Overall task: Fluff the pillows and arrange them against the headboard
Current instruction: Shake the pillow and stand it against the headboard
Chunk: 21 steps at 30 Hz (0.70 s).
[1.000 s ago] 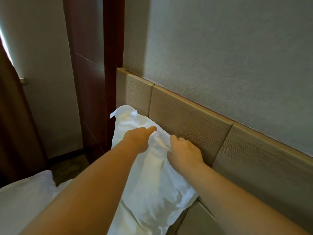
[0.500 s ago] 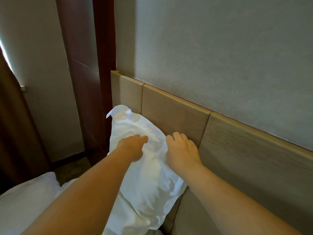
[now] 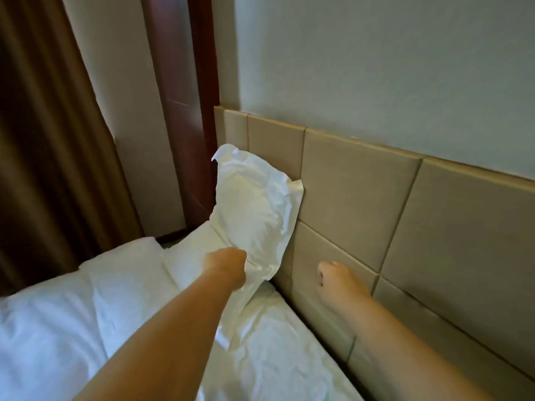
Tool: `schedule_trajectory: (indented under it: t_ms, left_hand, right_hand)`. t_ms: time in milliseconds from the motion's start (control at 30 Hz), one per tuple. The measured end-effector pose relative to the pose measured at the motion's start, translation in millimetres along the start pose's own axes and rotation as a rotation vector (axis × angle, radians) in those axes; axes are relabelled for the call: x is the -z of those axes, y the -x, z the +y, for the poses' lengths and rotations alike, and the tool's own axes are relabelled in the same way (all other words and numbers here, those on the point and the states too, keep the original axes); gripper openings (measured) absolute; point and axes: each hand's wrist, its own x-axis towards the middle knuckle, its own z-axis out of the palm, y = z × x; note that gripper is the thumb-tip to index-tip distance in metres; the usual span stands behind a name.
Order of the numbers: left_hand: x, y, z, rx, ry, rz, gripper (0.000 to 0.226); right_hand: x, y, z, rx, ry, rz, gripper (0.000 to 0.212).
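Pillow (image 3: pixel 254 209) stands propped against headboard (image 3: pixel 356 198) at the bed's far corner, long axis running up the panels and tilted slightly left, lower end on bed (image 3: pixel 275 357). Left hand (image 3: pixel 227 266) is the nearer grip: fingers closed on the pillow's lower edge, pillow lying directly ahead and above it. Right hand (image 3: pixel 337 280) sits loosely curled, holding nothing, just beside the pillow's lower right corner, close against the headboard; contact with the panel cannot be told. Duvet (image 3: pixel 72 308) lies left. Judgement: next move is a left-hand tug or plump along that axis. No brands, labels or writing legible.
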Motion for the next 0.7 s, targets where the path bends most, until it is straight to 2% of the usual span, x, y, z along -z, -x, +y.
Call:
schedule_trajectory:
  t_ms: [100,233,367,533,700]
  left_hand:
    - [-24,69,14,0.044,0.052,-0.031,0.033]
    - [-47,147,31,0.014,0.039,-0.066,0.032]
    - [-77,206,32,0.032,-0.001,-0.121,0.034]
    - [-109,265,19,0.110,0.025,-0.200,0.036]
    - [-136,319,-3,0.150,0.049,-0.210,0.034]
  right_hand:
    - [-11,60,4,-0.015,0.004,-0.030,0.032]
    - [-21,128,-10,0.006,-0.034,-0.080,0.032]
    - [-44,180,-24,0.057,-0.048,-0.168,0.013]
    - [-75,231,-43,0.096,-0.036,-0.261,0.008]
    - [-98,269,-81,0.118,-0.032,-0.339,0.034]
